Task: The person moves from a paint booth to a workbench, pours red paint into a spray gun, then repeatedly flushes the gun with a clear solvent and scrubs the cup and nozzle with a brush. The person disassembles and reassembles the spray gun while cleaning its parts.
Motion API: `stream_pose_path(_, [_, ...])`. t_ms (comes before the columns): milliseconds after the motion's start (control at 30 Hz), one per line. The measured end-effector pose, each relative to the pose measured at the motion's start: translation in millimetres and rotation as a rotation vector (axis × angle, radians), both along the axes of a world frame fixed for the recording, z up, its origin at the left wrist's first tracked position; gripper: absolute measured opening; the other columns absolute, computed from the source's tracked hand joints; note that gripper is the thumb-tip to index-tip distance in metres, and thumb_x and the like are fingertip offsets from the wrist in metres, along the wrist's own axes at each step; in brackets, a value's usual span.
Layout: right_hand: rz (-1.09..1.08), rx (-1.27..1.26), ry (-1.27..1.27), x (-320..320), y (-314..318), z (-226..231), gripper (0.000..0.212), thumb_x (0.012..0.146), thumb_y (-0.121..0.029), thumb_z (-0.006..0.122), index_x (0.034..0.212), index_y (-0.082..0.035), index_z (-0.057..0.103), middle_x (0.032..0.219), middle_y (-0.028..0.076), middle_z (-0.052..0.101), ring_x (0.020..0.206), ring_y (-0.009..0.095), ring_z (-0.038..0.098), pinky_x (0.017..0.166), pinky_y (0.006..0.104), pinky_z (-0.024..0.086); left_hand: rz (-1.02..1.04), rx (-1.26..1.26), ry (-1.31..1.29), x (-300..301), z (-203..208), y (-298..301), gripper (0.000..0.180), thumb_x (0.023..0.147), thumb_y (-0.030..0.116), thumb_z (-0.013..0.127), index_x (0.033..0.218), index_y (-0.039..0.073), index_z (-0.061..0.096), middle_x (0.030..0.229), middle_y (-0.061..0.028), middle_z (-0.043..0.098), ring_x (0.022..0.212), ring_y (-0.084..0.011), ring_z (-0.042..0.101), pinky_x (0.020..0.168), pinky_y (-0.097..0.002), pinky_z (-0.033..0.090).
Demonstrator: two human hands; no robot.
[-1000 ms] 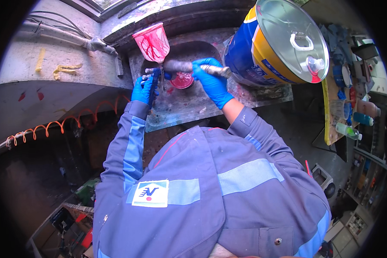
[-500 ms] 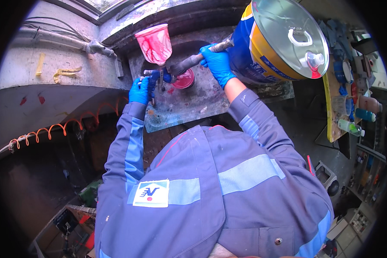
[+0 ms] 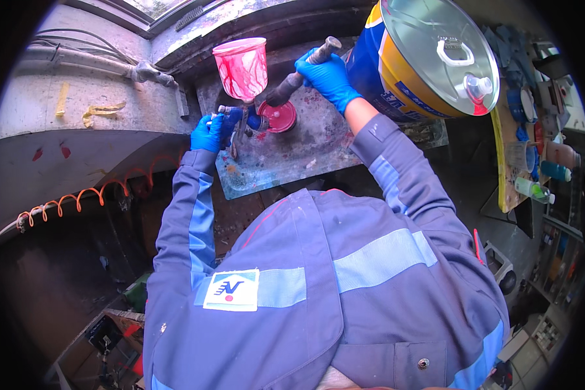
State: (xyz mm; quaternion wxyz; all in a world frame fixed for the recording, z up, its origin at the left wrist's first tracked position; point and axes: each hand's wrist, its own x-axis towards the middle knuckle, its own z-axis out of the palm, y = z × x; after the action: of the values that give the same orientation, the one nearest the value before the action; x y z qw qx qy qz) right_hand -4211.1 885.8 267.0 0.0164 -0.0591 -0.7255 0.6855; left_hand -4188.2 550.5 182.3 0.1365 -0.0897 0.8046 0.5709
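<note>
In blue gloves, my left hand (image 3: 206, 134) grips a spray gun (image 3: 233, 121) with a blue body. A translucent cup (image 3: 242, 70) streaked with pink-red paint stands upright on top of the gun. The fingers of my right hand (image 3: 330, 79) wrap round a thick, dark-stained round brush (image 3: 286, 90), its handle end pointing up and away. The dark brush head hangs over a small round tub (image 3: 278, 117) of red liquid, just right of the gun. Whether its tip touches the tub or the gun, I cannot tell.
A large blue and yellow drum (image 3: 387, 71) with a metal lid stands right of my right hand. The stained metal worktop (image 3: 286, 166) lies beneath both hands. An orange coiled hose (image 3: 91, 195) hangs at left; bottles (image 3: 533, 190) sit on a shelf at far right.
The brush head has swung away from the gun's front, over the red tub, and its handle has tilted up. The spray gun's cup has shifted slightly right.
</note>
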Motion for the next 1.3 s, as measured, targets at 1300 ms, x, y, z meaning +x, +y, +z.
stream_pose_path(1300, [-0.122, 0.270, 0.543, 124.1, -21.7, -6.9, 0.015, 0.078, -0.007, 0.076, 0.090, -0.009, 0.069, 0.088, 0.008, 0.070, 0.080, 0.022, 0.070, 0.074, 0.0316, 0.056, 0.304, 0.805, -0.515, 44.8, 49.4, 36.5, 0.038, 0.100, 0.037, 0.051, 0.118, 0.003, 0.053, 0.082, -0.0075, 0.057, 0.067, -0.0202, 0.058, 0.056, -0.0352, 0.052])
